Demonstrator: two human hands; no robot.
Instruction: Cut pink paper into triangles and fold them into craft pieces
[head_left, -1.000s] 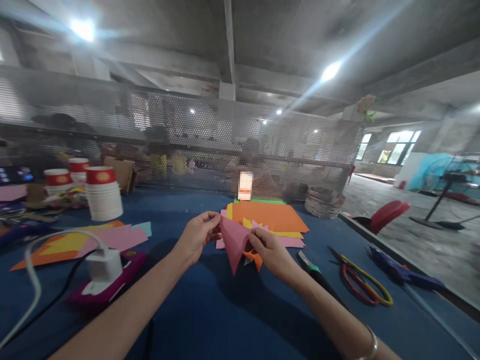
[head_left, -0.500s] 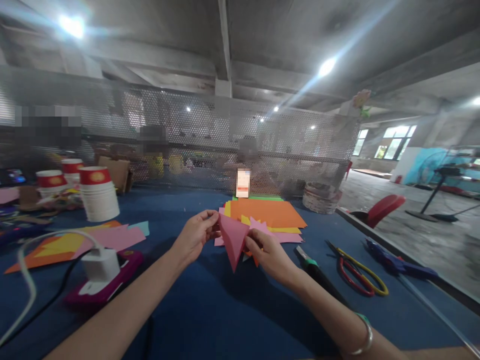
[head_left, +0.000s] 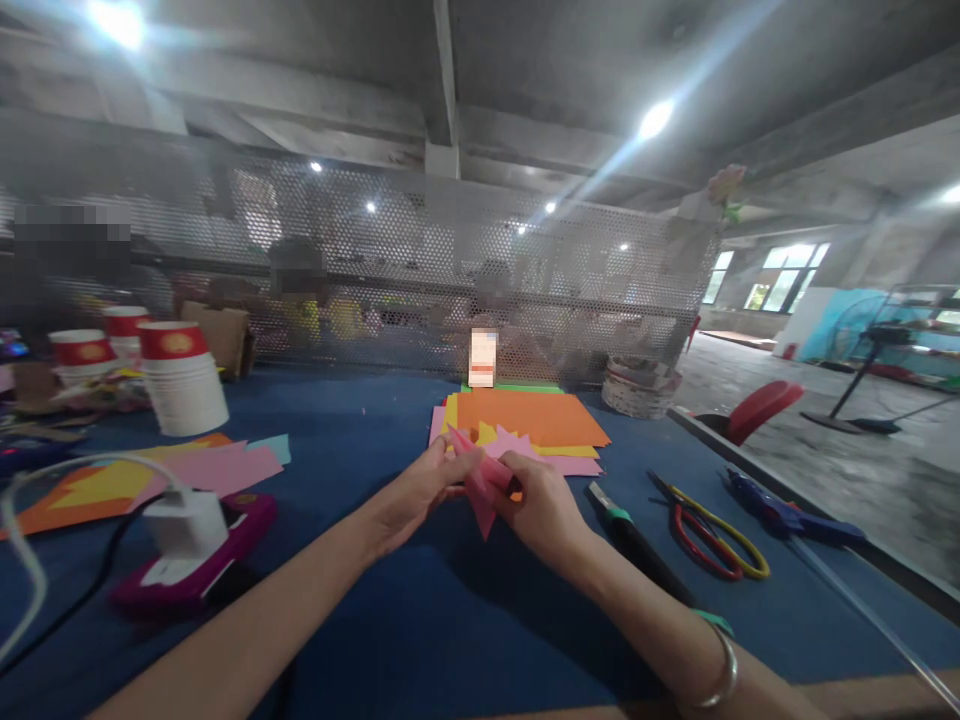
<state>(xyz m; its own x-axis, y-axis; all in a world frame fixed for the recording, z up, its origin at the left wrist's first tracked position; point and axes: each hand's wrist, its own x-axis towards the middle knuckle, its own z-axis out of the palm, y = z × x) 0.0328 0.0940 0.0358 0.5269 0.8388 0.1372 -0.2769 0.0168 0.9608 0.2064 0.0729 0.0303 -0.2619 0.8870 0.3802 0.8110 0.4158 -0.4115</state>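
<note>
Above the blue tabletop (head_left: 360, 620), both hands hold one folded piece of pink paper (head_left: 484, 505), its point hanging down. My left hand (head_left: 420, 485) pinches its left side between thumb and fingers. My right hand (head_left: 544, 500) is closed on the right side, where the paper curls over into a rolled edge. Just behind it lie pink and yellow star-shaped paper cutouts (head_left: 514, 443), partly covered by the hands. They rest on a stack of coloured paper with an orange sheet (head_left: 536, 415) on top.
At right lie a black-and-green handled tool (head_left: 637, 545), red-and-yellow scissors (head_left: 709, 530) and a blue glue gun (head_left: 795, 515). A purple power strip (head_left: 187, 560), paper scraps (head_left: 210, 475) and stacked paper cups (head_left: 180, 380) occupy the left. A phone (head_left: 482, 358) stands behind the stack.
The pink paper was a flat-faced triangle with its point down; now its right part is curled over. My right hand has closed around that side, and my left thumb has come across the paper.
</note>
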